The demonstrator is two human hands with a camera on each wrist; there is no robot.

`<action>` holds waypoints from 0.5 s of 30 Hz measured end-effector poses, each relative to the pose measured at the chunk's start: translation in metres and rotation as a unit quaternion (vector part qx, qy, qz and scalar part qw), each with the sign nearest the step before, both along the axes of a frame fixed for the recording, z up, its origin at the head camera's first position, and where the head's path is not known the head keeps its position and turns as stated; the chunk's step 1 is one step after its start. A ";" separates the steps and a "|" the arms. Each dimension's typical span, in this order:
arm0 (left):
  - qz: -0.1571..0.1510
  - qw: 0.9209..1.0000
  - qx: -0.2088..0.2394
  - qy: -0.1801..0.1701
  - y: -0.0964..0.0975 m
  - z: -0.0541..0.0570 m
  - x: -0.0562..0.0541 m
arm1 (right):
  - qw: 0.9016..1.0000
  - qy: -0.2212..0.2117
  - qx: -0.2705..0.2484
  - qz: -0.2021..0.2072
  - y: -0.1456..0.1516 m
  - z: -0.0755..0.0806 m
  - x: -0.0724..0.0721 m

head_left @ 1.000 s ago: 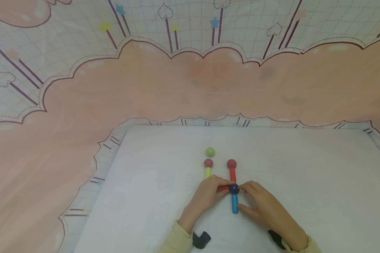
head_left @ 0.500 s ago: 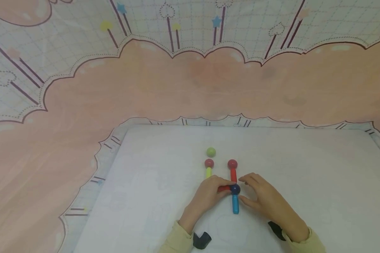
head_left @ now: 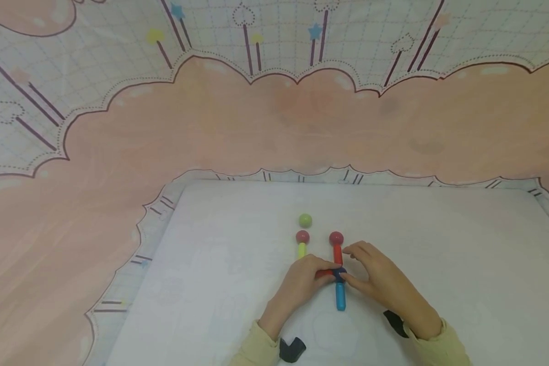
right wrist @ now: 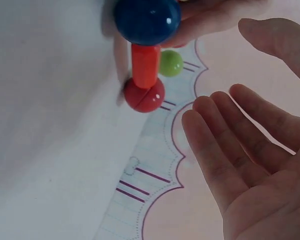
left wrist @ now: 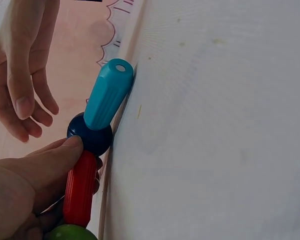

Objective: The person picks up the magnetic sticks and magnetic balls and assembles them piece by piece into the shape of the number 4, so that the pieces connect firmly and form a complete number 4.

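My left hand pinches a dark blue ball, its thumb on the ball's edge and its other fingers behind the red rod joined to it. A light blue rod extends from the ball toward me. On the far side a second red rod runs from the ball to a red ball. A green ball shows at the other end of the held red rod in the left wrist view. My right hand hovers beside the pieces, fingers extended and holding nothing; the right wrist view shows it apart from them.
Left of the right-hand red ball lie another red ball on a yellow rod, partly hidden by my left hand, and a green ball behind it. All sit on a white board over a patterned cloth.
My right hand has drawn off the dark blue ball and moved slightly away toward the far side, along the upright red rod. My left hand keeps its hold; the pieces stay nearly in place.
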State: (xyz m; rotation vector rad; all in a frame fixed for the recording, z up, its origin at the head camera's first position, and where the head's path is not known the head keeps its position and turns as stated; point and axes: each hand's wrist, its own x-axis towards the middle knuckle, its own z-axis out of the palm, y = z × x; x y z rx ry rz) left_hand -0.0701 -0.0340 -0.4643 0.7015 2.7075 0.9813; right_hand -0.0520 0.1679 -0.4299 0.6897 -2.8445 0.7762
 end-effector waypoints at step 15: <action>0.004 1.000 0.015 -0.008 -0.001 0.001 0.001 | 0.998 0.040 -0.019 0.034 -0.008 0.006 -0.025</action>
